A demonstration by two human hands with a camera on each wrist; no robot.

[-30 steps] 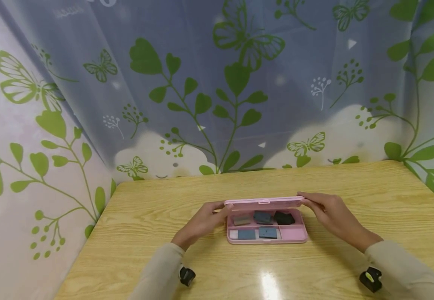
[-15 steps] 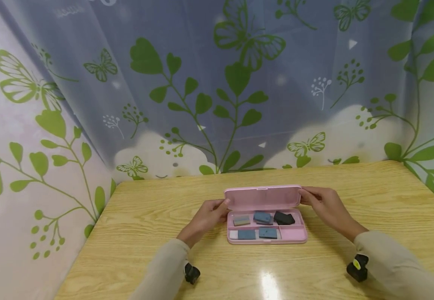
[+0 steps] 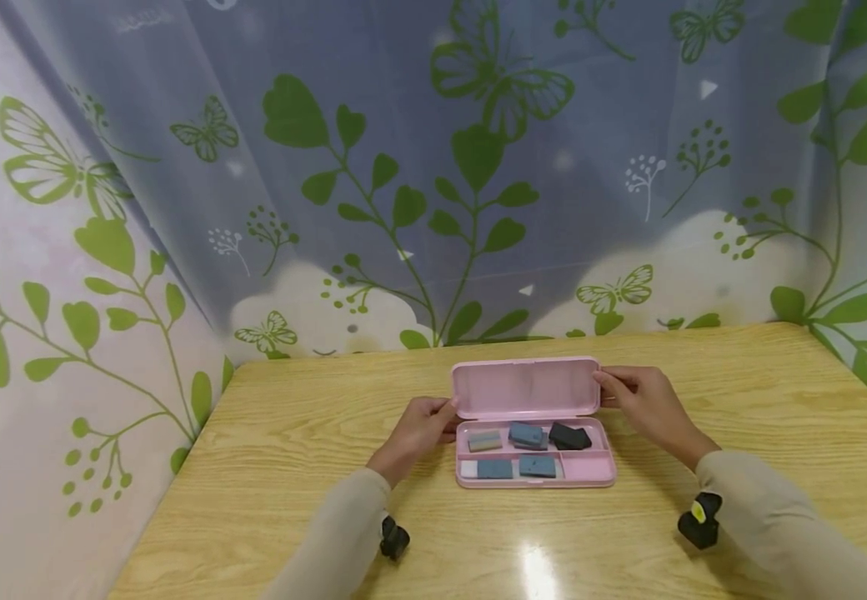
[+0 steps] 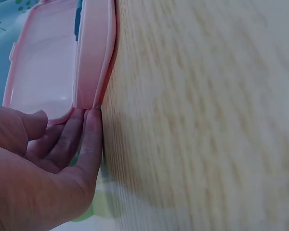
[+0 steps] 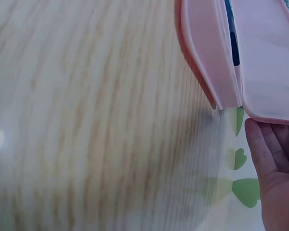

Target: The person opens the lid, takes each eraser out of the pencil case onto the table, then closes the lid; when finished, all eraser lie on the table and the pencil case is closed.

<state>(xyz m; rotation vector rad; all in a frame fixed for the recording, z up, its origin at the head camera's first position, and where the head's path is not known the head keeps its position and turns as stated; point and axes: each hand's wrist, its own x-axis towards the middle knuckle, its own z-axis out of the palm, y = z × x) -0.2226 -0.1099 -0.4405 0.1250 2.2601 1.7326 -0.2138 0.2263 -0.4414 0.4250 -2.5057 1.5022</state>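
A pink pencil case stands on the table with its lid raised at the back. My left hand is at the case's left end by the hinge. In the left wrist view its thumb lies by the lid's corner and its fingertips touch the end of the base. The right hand pinches the lid's right edge, fingers behind it. Inside the case are a blue-and-white eraser, another blue-sleeved eraser, a stack of blue blocks, a black block and a grey-tan block.
The case rests on a wood-grain table. A patterned curtain with green leaves and butterflies hangs behind the table's back edge and along its sides. Each wrist wears a small black camera.
The lid has swung up and back from a low tilt, showing its inner face. The right hand rose with its edge, while the left hand stayed near the case's left end.
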